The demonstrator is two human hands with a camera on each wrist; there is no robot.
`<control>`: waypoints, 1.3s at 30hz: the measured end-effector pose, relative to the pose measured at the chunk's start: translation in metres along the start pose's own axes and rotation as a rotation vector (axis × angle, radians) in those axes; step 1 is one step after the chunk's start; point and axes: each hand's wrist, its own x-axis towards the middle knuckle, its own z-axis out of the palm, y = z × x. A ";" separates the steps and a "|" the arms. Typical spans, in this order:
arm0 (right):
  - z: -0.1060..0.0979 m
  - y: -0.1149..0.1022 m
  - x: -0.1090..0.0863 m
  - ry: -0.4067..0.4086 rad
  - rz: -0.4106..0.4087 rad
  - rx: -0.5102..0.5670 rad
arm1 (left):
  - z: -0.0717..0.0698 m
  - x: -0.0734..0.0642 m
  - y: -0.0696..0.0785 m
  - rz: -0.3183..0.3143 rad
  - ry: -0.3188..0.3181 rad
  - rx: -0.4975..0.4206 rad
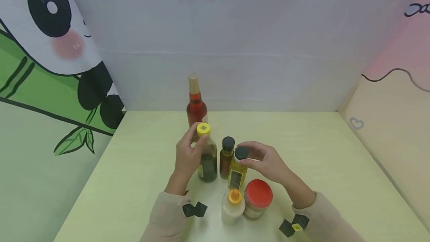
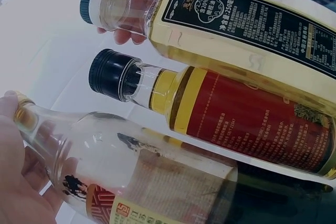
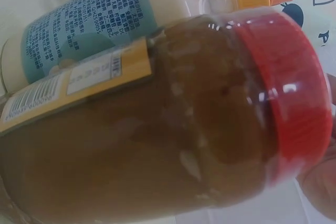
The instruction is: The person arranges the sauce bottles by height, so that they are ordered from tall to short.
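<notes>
My left hand [image 1: 188, 152] grips the neck of a yellow-capped glass bottle [image 1: 208, 161] of dark liquid, thumb on the near side. With thumb and fingers, my right hand [image 1: 267, 160] holds the neck of a square oil bottle [image 1: 236, 174] with a dark green cap. A black-capped bottle [image 1: 227, 160] with a red label [image 2: 252, 119] stands between those two. Just in front are a squeeze bottle [image 1: 232, 212] with an orange nozzle and a red-lidded jar [image 1: 258, 197] of brown contents, which fills much of the right wrist view.
A tall bottle of red liquid [image 1: 197, 112] stands behind my left hand, partly hidden by it. A pale yellow table [image 1: 302, 137] runs back to a white cloth wall [image 1: 235, 29]. Printed panels [image 1: 90, 96] rise at both sides.
</notes>
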 end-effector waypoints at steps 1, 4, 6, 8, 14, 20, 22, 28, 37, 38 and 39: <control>0.000 0.001 0.000 0.000 0.000 0.002 | 0.000 -0.001 0.000 -0.004 -0.002 0.001; 0.002 0.002 0.000 0.002 0.000 0.002 | -0.002 -0.001 0.000 -0.005 -0.011 -0.002; 0.002 0.002 0.000 0.001 -0.005 0.006 | -0.002 -0.001 -0.001 -0.004 -0.016 -0.010; 0.002 0.002 0.000 0.001 -0.012 0.008 | -0.003 -0.001 -0.001 -0.006 -0.021 -0.019; 0.001 0.003 0.001 0.000 -0.022 -0.010 | -0.004 0.000 -0.004 -0.027 -0.032 -0.049; 0.001 0.003 0.000 -0.007 -0.026 -0.011 | -0.006 0.001 -0.003 -0.019 -0.049 -0.100; 0.001 0.003 0.000 -0.008 -0.028 -0.008 | -0.005 0.001 -0.004 -0.016 -0.050 -0.106; 0.001 0.005 0.000 -0.007 -0.029 -0.005 | -0.006 0.000 -0.004 -0.021 -0.052 -0.112; 0.001 0.005 0.000 -0.008 -0.021 -0.011 | -0.008 0.000 -0.002 -0.051 -0.079 -0.107; 0.001 0.005 0.000 -0.008 -0.019 -0.015 | -0.008 0.000 -0.002 -0.046 -0.078 -0.105; 0.001 0.005 0.000 -0.008 -0.018 -0.019 | -0.008 0.001 -0.003 -0.040 -0.076 -0.101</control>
